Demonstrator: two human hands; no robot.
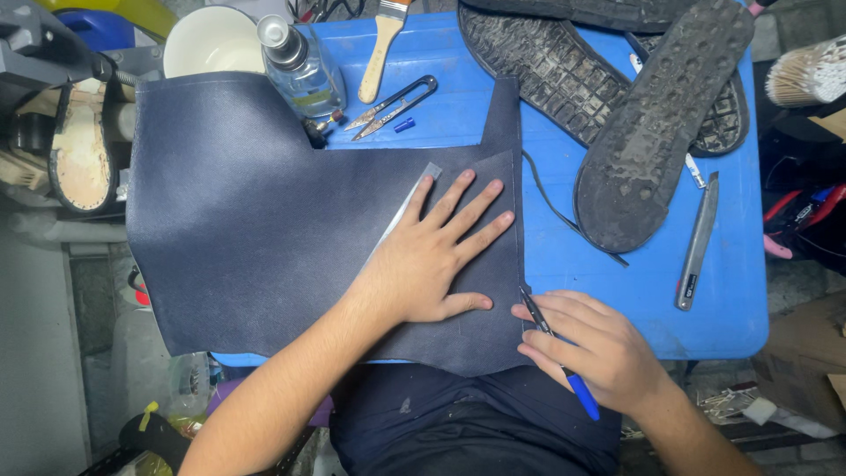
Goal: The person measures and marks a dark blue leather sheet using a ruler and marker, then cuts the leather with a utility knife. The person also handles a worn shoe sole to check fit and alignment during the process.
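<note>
My left hand (436,256) is flat, fingers spread wide, palm pressing down on the dark navy sheet (264,220) near its right edge, and part of a thin metal ruler (407,211) shows slanting out from under the thumb side of that hand, lying on the sheet. My right hand (595,348) is curled closed, pinching a slim blue-handled knife (555,339) between thumb and fingers, its dark tip touching the sheet's right edge just below my left hand. The sheet itself covers the left and middle of the blue table (731,264), spilling over the table's left edge and the near edge toward my lap, with a narrow tab running up toward the far side. A thin dark strip (551,207) trails on the bare blue top just right of the sheet's edge. Moving out, three worn black shoe soles (652,132) lie overlapped at the far right, tread up, and a long grey blade tool (698,242) lies beside them on the right. Up at the far edge I see thread snips (392,106) with a small blue cap just beside them, a wooden-handled brush (381,48), and a clear glass bottle (300,66) standing at the sheet's far edge, a white bowl (211,40) to its left. Off the table's left side, a shoe with a pale insole (79,150) sits on a stand, partly hidden by the sheet.
</note>
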